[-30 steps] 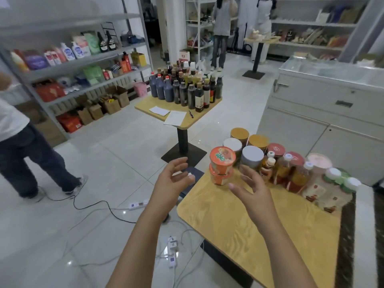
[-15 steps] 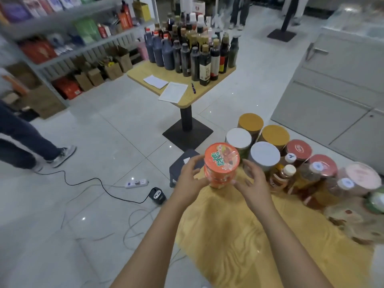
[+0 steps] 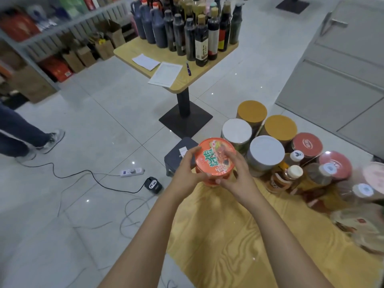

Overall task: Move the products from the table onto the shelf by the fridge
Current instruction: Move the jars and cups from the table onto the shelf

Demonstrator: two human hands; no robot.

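Noodle cups [image 3: 215, 157] gripped by both hands over yellow table [image 3: 239, 235]; tiled floor [image 3: 93, 121].

The cup [image 3: 215, 156] is orange-red, and its lid is printed with green characters. The desk [image 3: 239, 235] shows yellow wood grain. There are mustard lids [image 3: 251, 112], white lids [image 3: 236, 130] and red lids [image 3: 307, 144]. The floor [image 3: 104, 121] is pale grey tile, and the cable [image 3: 124, 192] is black.

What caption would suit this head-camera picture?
Left hand and right hand grip a noodle cup at a table beside cans and bottles.
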